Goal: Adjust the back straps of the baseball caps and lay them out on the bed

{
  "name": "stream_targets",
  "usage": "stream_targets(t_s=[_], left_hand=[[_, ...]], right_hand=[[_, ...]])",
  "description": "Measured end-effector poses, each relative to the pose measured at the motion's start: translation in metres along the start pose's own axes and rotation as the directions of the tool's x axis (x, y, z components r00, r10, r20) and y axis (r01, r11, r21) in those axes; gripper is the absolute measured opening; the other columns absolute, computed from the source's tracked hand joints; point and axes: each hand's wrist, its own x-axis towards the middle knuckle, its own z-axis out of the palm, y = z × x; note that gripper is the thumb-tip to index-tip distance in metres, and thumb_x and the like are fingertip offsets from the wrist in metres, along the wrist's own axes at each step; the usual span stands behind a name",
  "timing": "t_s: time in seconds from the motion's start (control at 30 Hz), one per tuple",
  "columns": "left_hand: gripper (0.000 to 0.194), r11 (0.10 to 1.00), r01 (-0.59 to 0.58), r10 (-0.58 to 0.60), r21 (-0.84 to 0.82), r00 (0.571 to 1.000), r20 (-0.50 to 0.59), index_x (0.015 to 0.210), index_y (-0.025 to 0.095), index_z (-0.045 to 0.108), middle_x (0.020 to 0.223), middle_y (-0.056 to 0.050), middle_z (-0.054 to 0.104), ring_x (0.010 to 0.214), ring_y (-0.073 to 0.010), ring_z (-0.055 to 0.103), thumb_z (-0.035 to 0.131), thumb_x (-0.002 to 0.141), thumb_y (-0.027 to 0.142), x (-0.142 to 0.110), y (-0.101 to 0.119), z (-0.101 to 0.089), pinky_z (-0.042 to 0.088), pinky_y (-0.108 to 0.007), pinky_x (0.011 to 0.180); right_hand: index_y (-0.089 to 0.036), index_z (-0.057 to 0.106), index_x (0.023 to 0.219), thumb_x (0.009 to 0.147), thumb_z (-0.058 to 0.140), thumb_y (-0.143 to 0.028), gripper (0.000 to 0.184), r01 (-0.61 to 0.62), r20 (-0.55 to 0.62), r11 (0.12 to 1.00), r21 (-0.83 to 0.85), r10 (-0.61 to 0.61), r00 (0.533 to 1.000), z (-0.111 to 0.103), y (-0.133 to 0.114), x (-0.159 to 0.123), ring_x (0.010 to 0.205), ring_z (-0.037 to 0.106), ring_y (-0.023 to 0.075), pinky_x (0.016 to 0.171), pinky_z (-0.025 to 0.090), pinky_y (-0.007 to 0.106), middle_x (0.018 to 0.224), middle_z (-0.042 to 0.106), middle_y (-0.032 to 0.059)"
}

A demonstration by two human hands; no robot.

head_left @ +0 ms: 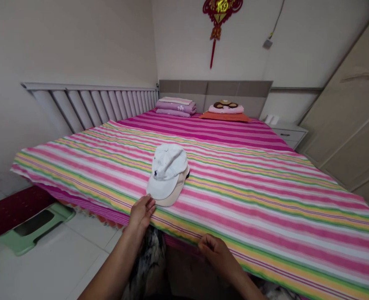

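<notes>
A white baseball cap [168,164] with a small dark emblem on its front lies on the striped bed sheet [249,196]. Under it sits a second, beige cap [175,196], mostly hidden, its brim showing along the right and front. My left hand [143,211] is at the front tip of the white brim, fingers stretched and slightly bent; whether they touch the brim I cannot tell. Down at the bed's front edge, my right hand [216,253] rests with its fingers curled in, and nothing shows in them.
Folded purple bedding [176,107] and a pink pillow [226,109] lie by the headboard [243,89]. A radiator [93,106] lines the left wall. At lower left a green stool [31,229] stands on the floor. A white nightstand [289,134] is at the right.
</notes>
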Motion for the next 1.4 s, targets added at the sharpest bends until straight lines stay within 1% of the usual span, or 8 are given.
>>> stream_targets(t_s=[0.17, 0.3, 0.47, 0.63, 0.77, 0.9, 1.2, 1.4], left_hand=[[0.009, 0.996, 0.062, -0.058, -0.062, 0.996, 0.063, 0.071, 0.013, 0.054, 0.055, 0.001, 0.057, 0.043, -0.0069, 0.052, 0.053, 0.075, 0.006, 0.003, 0.018, 0.015, 0.045, -0.017, 0.043], [0.022, 0.977, 0.051, 0.021, -0.209, 0.945, 0.328, 0.089, 0.016, 0.057, 0.078, -0.004, 0.067, 0.071, -0.012, 0.063, 0.045, 0.079, 0.002, -0.003, 0.023, 0.03, 0.052, -0.025, 0.067], [0.043, 0.97, 0.09, 0.065, -0.224, 0.798, 0.599, 0.111, 0.023, 0.052, 0.095, -0.004, 0.067, 0.08, -0.0141, 0.063, 0.05, 0.073, 0.001, -0.022, -0.006, 0.023, 0.051, -0.024, 0.07], [0.052, 0.959, 0.281, -0.173, -0.035, 0.679, 0.713, 0.111, 0.023, 0.052, 0.096, -0.002, 0.066, 0.086, -0.0152, 0.062, 0.062, 0.063, 0.007, -0.046, -0.064, -0.007, 0.048, -0.024, 0.078], [0.039, 0.908, 0.39, -0.345, 0.153, 0.49, 0.8, 0.096, 0.019, 0.06, 0.09, -0.001, 0.067, 0.087, -0.0167, 0.062, 0.069, 0.059, 0.015, -0.063, -0.104, -0.032, 0.045, -0.026, 0.082], [0.039, 0.847, 0.432, -0.467, 0.31, 0.327, 0.821, 0.1, 0.017, 0.061, 0.094, -0.006, 0.066, 0.093, -0.0223, 0.06, 0.067, 0.061, 0.019, -0.063, -0.121, -0.045, 0.045, -0.031, 0.078], [0.048, 0.837, 0.407, -0.488, 0.366, 0.25, 0.836, 0.093, 0.01, 0.062, 0.09, -0.013, 0.067, 0.099, -0.0254, 0.057, 0.045, 0.078, 0.052, -0.045, -0.099, -0.002, 0.038, -0.038, 0.089], [0.041, 0.909, 0.259, -0.405, 0.327, 0.365, 0.838, 0.081, 0.013, 0.062, 0.079, -0.009, 0.067, 0.09, -0.0258, 0.06, 0.068, 0.06, 0.048, -0.052, -0.07, 0.033, 0.044, -0.035, 0.08]], right_hand=[[-0.018, 0.044, 0.058, 0.074, 0.049, -0.033, 0.022, -0.003, 0.024, 1.0, 0.008, 0.002, 1.0, 0.003, 0.003, -0.001, 0.047, 0.04, 0.0094, 0.049, 0.031, 0.023, 0.051, 0.045, -0.0049], [-0.018, 0.046, 0.059, 0.074, 0.049, -0.038, 0.025, -0.003, 0.024, 0.999, 0.051, 0.001, 1.0, 0.003, 0.005, -0.004, 0.047, 0.042, 0.0102, 0.05, 0.032, 0.023, 0.053, 0.048, -0.0039], [-0.017, 0.047, 0.058, 0.073, 0.053, -0.045, 0.032, -0.02, 0.026, 0.993, 0.118, 0.017, 1.0, 0.003, 0.013, -0.004, 0.047, 0.044, 0.0102, 0.05, 0.033, 0.024, 0.052, 0.051, -0.0035], [-0.02, 0.057, 0.094, 0.072, 0.054, -0.055, 0.042, 0.121, -0.144, 0.87, 0.477, -0.059, 0.988, -0.01, -0.006, -0.003, 0.087, 0.058, 0.02, 0.078, 0.042, 0.033, 0.096, 0.064, 0.007], [-0.026, 0.057, 0.104, 0.068, 0.05, -0.065, 0.054, 0.263, -0.277, 0.634, 0.727, -0.079, 0.958, -0.031, -0.026, 0.001, 0.107, 0.052, 0.0258, 0.09, 0.038, 0.042, 0.111, 0.062, 0.0074], [-0.023, 0.062, 0.097, 0.065, 0.057, -0.06, 0.049, 0.227, -0.296, 0.586, 0.778, 0.022, 0.955, -0.043, -0.027, 0.0, 0.106, 0.053, 0.0294, 0.091, 0.036, 0.048, 0.097, 0.068, 0.0094], [-0.024, 0.063, 0.095, 0.055, 0.067, -0.057, 0.052, 0.196, -0.266, 0.691, 0.695, -0.006, 0.964, -0.046, -0.014, -0.033, 0.098, 0.058, 0.0333, 0.083, 0.042, 0.05, 0.089, 0.07, 0.0107], [-0.023, 0.066, 0.087, 0.068, 0.052, -0.063, 0.047, 0.192, -0.287, 0.788, 0.585, -0.02, 0.958, -0.051, -0.001, -0.049, 0.1, 0.057, 0.0308, 0.082, 0.043, 0.046, 0.085, 0.07, 0.0098]])
